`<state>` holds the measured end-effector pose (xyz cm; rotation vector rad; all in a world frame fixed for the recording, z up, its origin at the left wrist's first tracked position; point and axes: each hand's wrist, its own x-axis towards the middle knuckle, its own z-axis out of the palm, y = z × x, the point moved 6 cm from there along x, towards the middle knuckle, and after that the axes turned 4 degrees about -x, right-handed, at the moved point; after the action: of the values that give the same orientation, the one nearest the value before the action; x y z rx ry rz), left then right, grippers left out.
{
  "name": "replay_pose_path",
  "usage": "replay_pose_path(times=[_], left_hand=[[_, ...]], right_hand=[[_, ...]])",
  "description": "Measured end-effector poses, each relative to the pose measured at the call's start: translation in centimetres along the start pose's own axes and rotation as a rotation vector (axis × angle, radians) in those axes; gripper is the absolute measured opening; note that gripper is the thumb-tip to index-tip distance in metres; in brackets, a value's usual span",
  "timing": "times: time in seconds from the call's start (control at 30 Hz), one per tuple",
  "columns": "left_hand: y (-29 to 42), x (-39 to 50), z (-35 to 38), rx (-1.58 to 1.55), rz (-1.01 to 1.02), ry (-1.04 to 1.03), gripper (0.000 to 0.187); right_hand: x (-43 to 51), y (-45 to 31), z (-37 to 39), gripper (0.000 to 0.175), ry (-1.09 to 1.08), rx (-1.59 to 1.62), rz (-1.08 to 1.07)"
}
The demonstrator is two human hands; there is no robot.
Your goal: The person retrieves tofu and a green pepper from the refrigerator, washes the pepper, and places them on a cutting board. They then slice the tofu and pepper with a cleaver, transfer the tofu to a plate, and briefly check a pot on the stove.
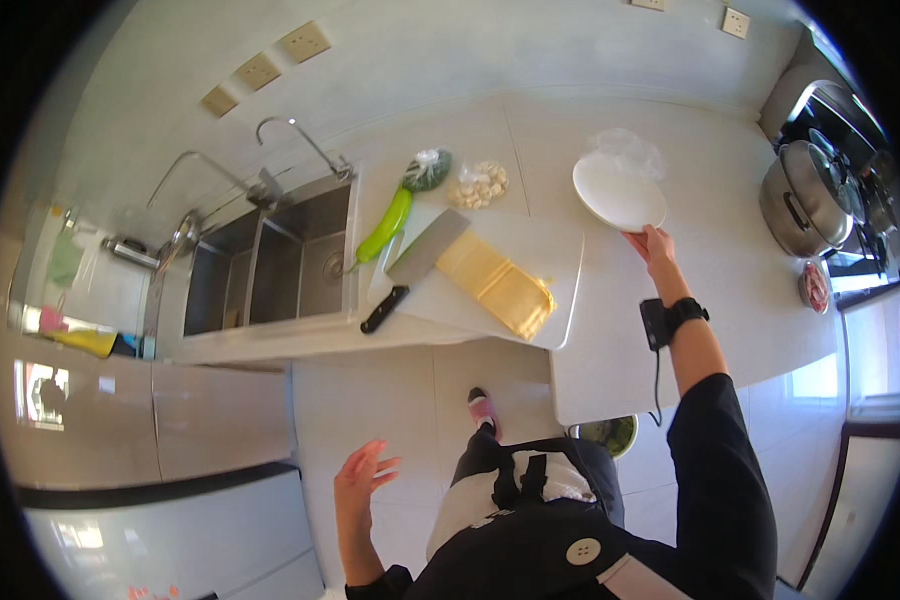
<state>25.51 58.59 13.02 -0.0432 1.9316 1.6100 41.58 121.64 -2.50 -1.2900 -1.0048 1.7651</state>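
Observation:
My right hand (651, 246) grips the near rim of a white plate (619, 193), which is beside a crumpled clear plastic bag (631, 152). My left hand (366, 471) hangs over the floor, fingers apart, holding nothing. On the white cutting board (566, 289) lie a cleaver (427, 247) with a black handle and a folded stack of yellow sheets (495, 283), probably tofu skin. A long green pepper (385, 229) is left of the cleaver. Behind are a tied bag of greens (427, 170) and a bag of pale, mushroom-like pieces (480, 186).
A double-basin steel sink (300, 259) with faucets is at the left. A large steel pot (805, 199) stands at the right, near a small bowl of raw meat (814, 286). Below the counter's edge is a bin with green scraps (607, 435).

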Motion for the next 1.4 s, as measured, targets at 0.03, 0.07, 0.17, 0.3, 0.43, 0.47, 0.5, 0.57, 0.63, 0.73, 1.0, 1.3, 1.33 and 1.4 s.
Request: replay_pose_path(times=[0.03,0.07,0.17,0.3,0.43,0.47,0.5,0.57,0.63,0.73,1.0,1.3,1.33,1.4], left_hand=[[1.2,2.6,-0.8,0.021,0.010,-0.031,0.035],[2.2,4.7,-1.7,0.059,0.006,-0.049,0.035],[5.3,11.3,-2.4,0.104,0.095,-0.172,0.033],[7.3,19.6,0.1,0.358,0.298,-0.242,0.028],[7.3,24.4,6.6,0.777,0.616,-0.306,0.035],[7.1,24.9,8.2,0.896,0.699,-0.314,0.039],[6.8,25.2,9.4,0.979,0.754,-0.298,0.043],[6.4,25.3,11.2,1.142,0.872,-0.254,0.052],[5.9,25.9,12.1,1.301,0.862,-0.214,0.059],[5.7,26.8,12.9,1.401,0.878,-0.210,0.067],[6.6,28.7,13.6,1.256,0.826,-0.149,0.058],[11.1,25.6,14.9,0.786,0.563,-0.600,0.022],[11.0,25.2,15.7,0.771,0.557,-0.659,0.022],[10.3,24.8,17.1,0.760,0.532,-0.743,0.021]], right_hand=[[0.4,-0.4,1.2,0.026,0.022,0.058,-0.017],[0.2,-0.2,1.8,0.025,0.060,0.117,-0.025],[-1.9,-0.3,1.9,0.027,0.142,0.139,-0.037],[-9.8,1.8,-2.1,0.030,0.207,0.038,-0.089],[-16.4,4.9,-6.8,0.032,0.319,-0.048,-0.038],[-17.2,5.4,-7.7,0.031,0.333,-0.058,-0.037],[-17.8,6.0,-8.4,0.031,0.357,-0.057,-0.035],[-18.6,6.8,-9.6,0.030,0.398,-0.064,-0.034],[-18.7,7.2,-10.3,0.029,0.394,-0.053,-0.031],[-18.4,7.6,-11.1,0.038,0.406,-0.052,-0.012],[-19.9,4.8,-11.8,0.043,0.793,-0.446,-0.163],[-21.2,3.6,12.6,0.062,-0.055,-1.134,-0.428],[-20.5,3.9,13.9,0.063,-0.062,-1.208,-0.425],[-19.0,4.6,14.7,0.060,-0.120,-1.280,-0.325]])
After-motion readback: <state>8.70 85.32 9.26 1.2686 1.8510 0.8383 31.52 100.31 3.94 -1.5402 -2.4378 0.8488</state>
